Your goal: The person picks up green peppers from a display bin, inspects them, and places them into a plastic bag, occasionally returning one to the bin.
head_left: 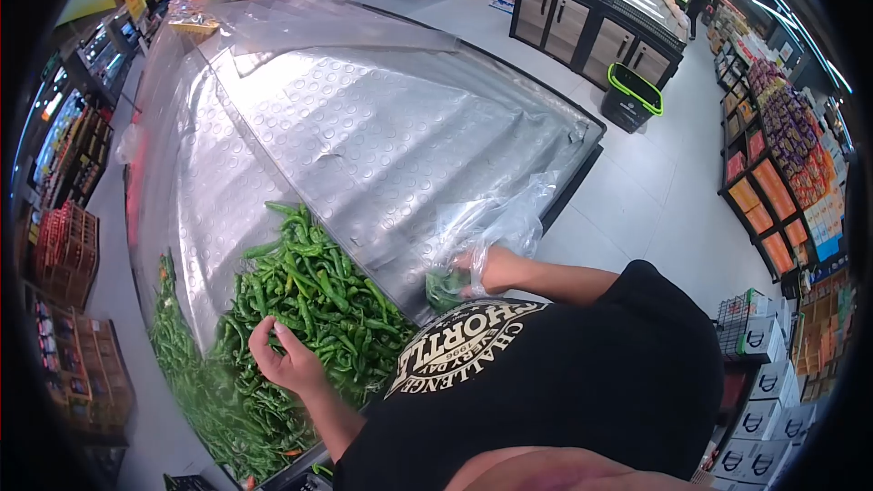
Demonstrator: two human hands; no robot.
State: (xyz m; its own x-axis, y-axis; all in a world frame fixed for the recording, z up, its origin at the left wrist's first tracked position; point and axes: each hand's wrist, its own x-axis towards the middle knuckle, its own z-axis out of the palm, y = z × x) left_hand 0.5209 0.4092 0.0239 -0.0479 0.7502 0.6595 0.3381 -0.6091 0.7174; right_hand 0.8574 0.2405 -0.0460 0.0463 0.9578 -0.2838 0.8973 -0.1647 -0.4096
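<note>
The green peppers [318,295] lie in a loose heap at the near left part of the silvery bench [364,118], spreading down towards its near edge. The left hand [289,362] is over the heap, its fingers loosely curled with thumb and forefinger close together; no pepper shows between them, so it looks released, though whether the fingertips touch any pepper is hard to tell. The right hand [498,270] grips a clear bag [496,218] beside the near right edge of the bench, and something green shows through the plastic low in the bag. The work looks to be at the picking-out stage, with the bag already partly filled. Taking a pepper calls for a light pinch on one pod, clear of its tangled neighbours, while the right hand keeps the bag's mouth within reach and open. Farther off, a green-rimmed basket [631,100] sits on the floor [627,186] beside dark cabinets [568,29].
</note>
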